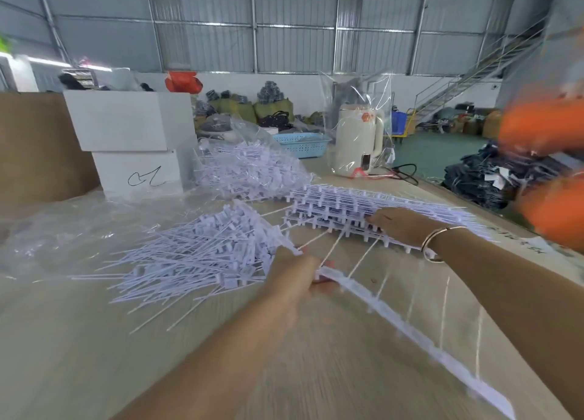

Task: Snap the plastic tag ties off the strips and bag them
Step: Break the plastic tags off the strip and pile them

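1. Left hand (292, 275), low at centre: fingers curled round the near end of a white plastic strip (395, 318), the grip pinching it where a few thin ties still stick out from it.
2. Strip running from that hand toward the lower right corner, blurred, lifted off the desk (79, 340) at a slant.
3. Right hand (403, 225), wearing a bracelet (434, 242) at the wrist: fingers straight and flat, the grip spread, pressing down on the near edge of a stack of full tie strips (363, 204).
4. Stack lying on the desk just beyond the held strip, well right of centre.
5. Loose pile of snapped-off tag ties (196, 255) on the desk just left of the left hand, touching clear plastic sheeting (63, 230) spread beneath its far side.
6. Farther back, a clear bag of ties (249, 163), heaped and open toward the stack.
7. Behind the loose pile, two stacked white boxes (132, 141), the lower one marked with a black scrawl.
8. Right of the bag, a blue plastic basket (301, 144) and a cream kettle (358, 141) wrapped in a clear bag.
9. At the right edge, blurred orange sleeves (550, 166) of another person.
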Demonstrator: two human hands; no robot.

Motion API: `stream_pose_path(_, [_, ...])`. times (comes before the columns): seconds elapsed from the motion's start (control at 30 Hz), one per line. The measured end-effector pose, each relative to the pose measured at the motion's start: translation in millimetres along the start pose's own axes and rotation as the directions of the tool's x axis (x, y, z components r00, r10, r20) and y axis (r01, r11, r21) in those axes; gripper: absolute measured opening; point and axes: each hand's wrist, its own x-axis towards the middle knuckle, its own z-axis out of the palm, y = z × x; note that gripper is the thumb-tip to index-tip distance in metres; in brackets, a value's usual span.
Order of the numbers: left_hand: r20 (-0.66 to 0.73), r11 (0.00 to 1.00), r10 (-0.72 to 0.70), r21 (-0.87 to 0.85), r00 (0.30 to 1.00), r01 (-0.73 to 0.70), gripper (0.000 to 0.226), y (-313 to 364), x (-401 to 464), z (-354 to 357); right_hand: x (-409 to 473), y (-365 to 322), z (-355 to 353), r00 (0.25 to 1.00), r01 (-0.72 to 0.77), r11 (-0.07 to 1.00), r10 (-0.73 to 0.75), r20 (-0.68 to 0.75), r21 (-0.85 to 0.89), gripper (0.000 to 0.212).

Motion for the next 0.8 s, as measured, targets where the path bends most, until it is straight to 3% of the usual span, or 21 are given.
stream_pose_path(0.07, [0.059,0.994,-0.014,0.110,0.998,0.008,0.006,6.8,-3.2,-18.4,-1.9,1.5,0.2,0.999,0.015,0.999,-0.017,-0.049,-0.037,0.034])
stream_pose_path(0.13, [0.060,0.987,-0.003,0.159,0.998,-0.006,0.018,16.7,-5.7,-38.4,-6.0,-4.7,-3.0,0.989,0.001,1.000,0.000,-0.146,0.012,0.033])
stream_pose_path(0.23, [0.075,0.964,0.004,0.266,0.997,-0.024,0.027,27.0,-6.4,-65.6,-10.6,-23.8,-4.7,0.955,0.025,0.975,0.042,-0.292,0.222,0.037])
stream_pose_path(0.33, [0.146,0.912,-0.024,0.408,0.989,-0.038,0.034,30.5,-2.7,-90.7,-16.1,-47.3,-0.8,0.941,0.106,0.895,0.051,-0.334,0.434,0.041])
stream_pose_path(0.47, [0.223,0.810,-0.126,0.585,0.967,-0.029,0.039,27.6,0.9,-104.0,-23.7,-81.8,10.8,0.970,0.153,0.823,-0.019,-0.243,0.547,0.030])
stream_pose_path(0.6, [0.133,0.679,-0.261,0.729,0.956,0.084,0.029,26.2,-4.7,-106.3,-36.3,-110.0,28.3,0.988,0.157,0.706,-0.111,-0.112,0.691,0.030])
stream_pose_path(0.67, [0.175,0.592,-0.234,0.806,0.956,-0.003,0.024,28.9,-11.2,-109.9,-43.0,-120.0,37.8,0.986,0.160,0.672,-0.143,-0.085,0.723,0.030])
stream_pose_path(0.77, [0.299,0.346,-0.139,0.908,0.944,-0.237,0.020,32.6,-22.1,-115.4,-52.3,-122.8,48.7,0.981,0.145,0.593,-0.191,-0.036,0.792,0.021])
stream_pose_path(0.8, [0.304,0.329,-0.099,0.909,0.948,-0.257,0.021,31.9,-24.0,-116.8,-56.4,-122.9,51.0,0.974,0.140,0.558,-0.226,-0.012,0.818,0.015])
